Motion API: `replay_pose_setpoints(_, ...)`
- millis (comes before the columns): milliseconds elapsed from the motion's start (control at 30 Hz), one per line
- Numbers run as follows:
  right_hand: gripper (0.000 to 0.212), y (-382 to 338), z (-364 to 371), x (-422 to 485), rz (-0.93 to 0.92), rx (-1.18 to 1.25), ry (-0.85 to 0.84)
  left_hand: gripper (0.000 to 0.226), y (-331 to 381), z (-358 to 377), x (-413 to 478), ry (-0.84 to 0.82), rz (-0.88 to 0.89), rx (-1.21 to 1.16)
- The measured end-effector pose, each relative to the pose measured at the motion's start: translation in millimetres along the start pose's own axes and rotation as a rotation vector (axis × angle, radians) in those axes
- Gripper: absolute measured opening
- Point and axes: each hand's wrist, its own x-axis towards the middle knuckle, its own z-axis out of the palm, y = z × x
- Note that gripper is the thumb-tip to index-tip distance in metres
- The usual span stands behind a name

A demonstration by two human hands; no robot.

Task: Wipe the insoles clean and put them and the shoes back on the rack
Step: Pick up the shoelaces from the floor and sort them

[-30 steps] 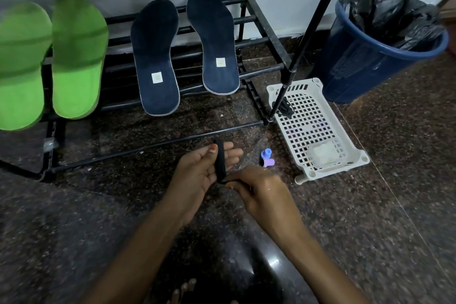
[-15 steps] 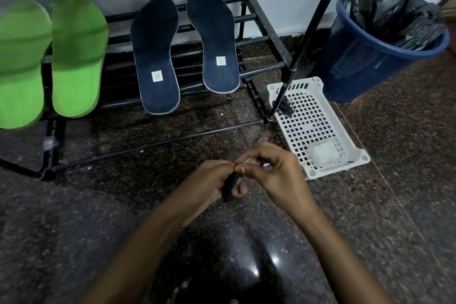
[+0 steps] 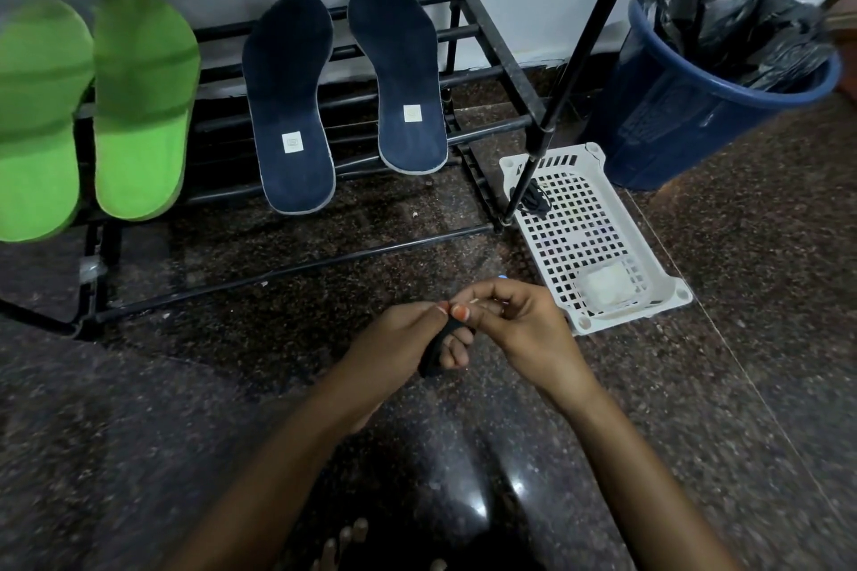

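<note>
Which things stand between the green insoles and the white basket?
Between the green insoles and the white basket, the head view shows two dark blue insoles resting side by side on the rack bars, then the rack's black end frame.

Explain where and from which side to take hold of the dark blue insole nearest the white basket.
Pinch the heel end of the dark blue insole, coming from the front. It leans flat across the rack bars, toe up, and its heel seems to jut past the lower bar, leaving room for fingers beneath.
</note>
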Motion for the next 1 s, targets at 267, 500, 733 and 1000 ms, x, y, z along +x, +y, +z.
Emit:
replay_pose_setpoints(267,0.006,6.4,-1.1,-1.4,0.117,0.107,0.073,0.026,-0.2,-3.5,-1.9,0.076,0.168,0.130)
replay_pose_setpoints(500,0.004,7.6,1.5,-6.2,-0.101,-0.229,0.158,0.025,-4.2,-3.2,0.7,0.106,0.114,-0.006)
replay_pose_setpoints(733,0.030,-7.2,-4.3,-9.9,-0.057,-0.396,-0.063,0.031,-2.3,-2.9,1.8,0.098,0.091,0.003)
replay_pose_setpoints(1000,0.012,-5.4,-4.6,-9.3,-0.027,-0.381,-0.045,0.030,-2.0,-1.8,2.1,0.107,0.090,0.081)
